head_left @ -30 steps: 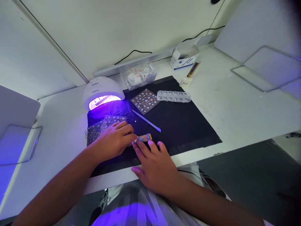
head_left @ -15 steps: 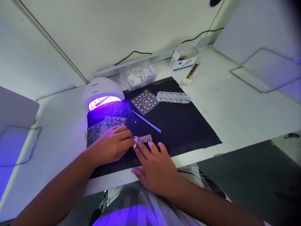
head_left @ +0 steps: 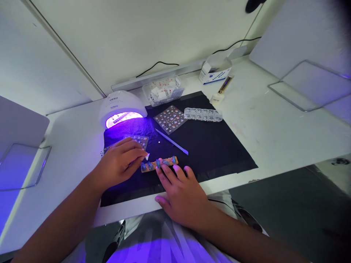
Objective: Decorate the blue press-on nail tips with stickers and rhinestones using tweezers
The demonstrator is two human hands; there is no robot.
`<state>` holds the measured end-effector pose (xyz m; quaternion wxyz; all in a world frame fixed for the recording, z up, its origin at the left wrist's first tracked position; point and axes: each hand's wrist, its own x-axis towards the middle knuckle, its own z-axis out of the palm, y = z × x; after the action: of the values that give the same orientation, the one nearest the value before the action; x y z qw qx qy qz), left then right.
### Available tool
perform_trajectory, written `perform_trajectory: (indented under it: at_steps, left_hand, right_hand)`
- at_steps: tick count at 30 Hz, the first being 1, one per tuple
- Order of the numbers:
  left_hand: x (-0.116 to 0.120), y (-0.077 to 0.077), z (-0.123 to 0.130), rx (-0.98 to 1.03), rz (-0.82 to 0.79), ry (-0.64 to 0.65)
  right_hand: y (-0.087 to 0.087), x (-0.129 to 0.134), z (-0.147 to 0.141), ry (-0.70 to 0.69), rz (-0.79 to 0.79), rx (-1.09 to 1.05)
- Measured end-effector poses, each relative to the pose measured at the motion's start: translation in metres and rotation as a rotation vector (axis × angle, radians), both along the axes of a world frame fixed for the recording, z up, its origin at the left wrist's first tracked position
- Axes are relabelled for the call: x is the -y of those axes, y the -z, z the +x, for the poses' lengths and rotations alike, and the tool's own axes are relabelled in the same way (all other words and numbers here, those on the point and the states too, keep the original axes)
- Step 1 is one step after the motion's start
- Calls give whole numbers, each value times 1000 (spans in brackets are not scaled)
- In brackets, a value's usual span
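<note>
My left hand (head_left: pixel 117 162) pinches a small white wipe (head_left: pixel 147 156), just above the left end of a tan display strip. Several shiny blue-grey false nails (head_left: pixel 150 166) are mounted along this strip (head_left: pixel 153 167), which lies on the black mat (head_left: pixel 216 142). My right hand (head_left: pixel 183 191) rests with fingers stretched and apart, its index and middle fingertips touching the middle of the strip and its nails. Beyond the strip lies a pale pointed stick (head_left: pixel 172 141). A sticker sheet (head_left: pixel 141 140) is partly hidden behind my left hand.
A lit nail lamp (head_left: pixel 123 104) stands at the back left. Further along are a clear tub of packets (head_left: pixel 163 91), an alcohol pads box (head_left: pixel 215 71) and a gold-capped bottle (head_left: pixel 221 91). A rhinestone case (head_left: pixel 203 114) and another sticker sheet (head_left: pixel 170 119) lie on the mat.
My left hand has drawn back to the left with the white wipe, uncovering the strip's left end and its nails. My right hand stays on the strip.
</note>
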<state>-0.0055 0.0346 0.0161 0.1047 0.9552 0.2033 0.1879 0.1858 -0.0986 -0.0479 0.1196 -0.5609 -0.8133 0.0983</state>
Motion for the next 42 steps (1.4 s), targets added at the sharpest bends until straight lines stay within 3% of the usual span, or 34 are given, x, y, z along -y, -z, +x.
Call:
perform_trajectory:
  at_steps: [10, 22, 29, 36, 42]
  left_hand:
    - [13, 14, -6, -183, 176, 63]
    - [17, 19, 0, -241, 115, 108]
    - [15, 20, 1, -288, 141, 27]
    - [17, 17, 0, -304, 134, 89]
    - [12, 16, -2, -273, 123, 49]
  right_hand:
    - [4, 7, 4, -119, 61, -80]
    - [-4, -2, -22, -15, -21, -6]
    - [-2, -2, -23, -18, 15, 22]
    - [-2, -3, -22, -32, 21, 26]
    - [-2, -4, -22, -23, 25, 40]
